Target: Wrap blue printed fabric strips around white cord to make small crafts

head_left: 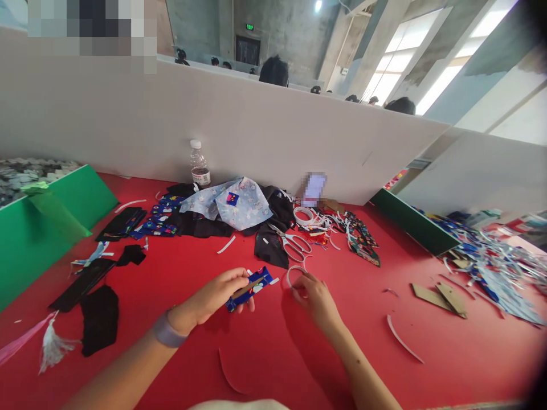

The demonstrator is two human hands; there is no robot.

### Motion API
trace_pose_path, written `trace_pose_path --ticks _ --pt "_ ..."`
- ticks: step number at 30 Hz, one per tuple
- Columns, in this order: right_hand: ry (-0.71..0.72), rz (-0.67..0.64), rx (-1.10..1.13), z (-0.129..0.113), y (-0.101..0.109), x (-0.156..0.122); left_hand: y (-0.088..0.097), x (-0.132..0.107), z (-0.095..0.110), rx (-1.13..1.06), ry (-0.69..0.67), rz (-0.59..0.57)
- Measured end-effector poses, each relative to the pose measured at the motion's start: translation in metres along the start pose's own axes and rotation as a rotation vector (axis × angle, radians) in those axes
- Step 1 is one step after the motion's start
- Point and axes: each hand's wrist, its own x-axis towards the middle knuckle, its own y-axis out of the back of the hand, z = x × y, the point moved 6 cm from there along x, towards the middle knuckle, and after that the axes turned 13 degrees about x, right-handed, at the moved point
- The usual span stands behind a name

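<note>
Head view shows the left hand (217, 297) pinching a blue patterned fabric piece (252, 288) just nearer the person than the scissors (294, 242), beside which the right hand (315, 297) fingertips grip a curled white strip (292, 272).

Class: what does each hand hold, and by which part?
Left hand pinches a blue patterned fabric strip at its lower end; right hand holds a curled white strip by one end.
</note>
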Motion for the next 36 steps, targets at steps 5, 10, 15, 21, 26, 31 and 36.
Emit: trace_pose_path --ticks 5,10,15,21,26,31,36 --pt "0.046 -0.041 0.176 -0.034 0.005 0.011 0.003 0.017 0.03 0.015 -0.17 0.14" --pt "0.146 -0.067 0.381 -0.07 -0.009 0.031 0.02 0.019 0.064 0.392 -0.318 0.546" --pt "0.281 -0.01 0.302 -0.098 -0.023 0.049 0.035 0.008 0.076 0.515 -0.359 0.755" --pt "0.362 0.02 0.258 -0.106 -0.03 0.055 0.043 0.003 0.075 0.619 -0.366 0.797" --pt "0.366 0.003 0.23 -0.101 -0.03 0.055 0.04 0.006 0.074 0.644 -0.347 0.773" --pt "0.345 0.013 0.229 -0.099 -0.029 0.057 0.04 0.003 0.075 0.631 -0.347 0.81" --pt "0.277 0.022 0.336 -0.096 -0.023 0.061 0.041 0.002 0.074 0.552 -0.289 0.753"
